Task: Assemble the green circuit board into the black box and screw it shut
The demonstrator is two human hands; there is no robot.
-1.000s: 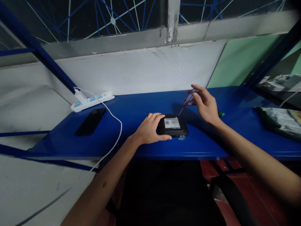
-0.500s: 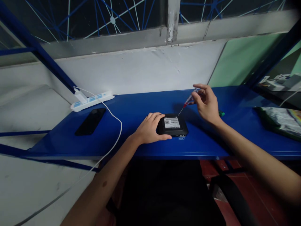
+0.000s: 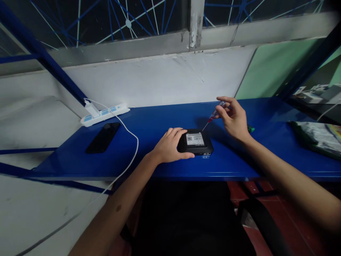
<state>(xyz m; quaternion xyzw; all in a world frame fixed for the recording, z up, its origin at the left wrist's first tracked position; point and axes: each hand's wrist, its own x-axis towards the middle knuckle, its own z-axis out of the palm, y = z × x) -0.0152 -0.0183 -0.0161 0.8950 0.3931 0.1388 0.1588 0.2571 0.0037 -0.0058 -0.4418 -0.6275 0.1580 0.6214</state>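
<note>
A small black box [image 3: 198,145] with a white label on top lies on the blue shelf [image 3: 149,156] near its front edge. My left hand [image 3: 170,145] is curled over the box's left side, thumb along its front, gripping it flat against the shelf. My right hand [image 3: 233,117] pinches a thin screwdriver [image 3: 211,118] with a clear and red handle. The screwdriver slants down to the left and its tip rests at the far right corner of the box.
A white power strip [image 3: 103,114] with a plugged charger lies at the back left, its white cable [image 3: 131,149] trailing over the shelf's front edge. A dark phone [image 3: 102,138] lies beside it. A small green object [image 3: 250,128] sits behind my right wrist. A wrapped package [image 3: 317,137] lies at the right.
My right hand has shifted its fingers on the screwdriver handle and risen slightly, the tip staying at the box's corner. My left hand and the box have not moved.
</note>
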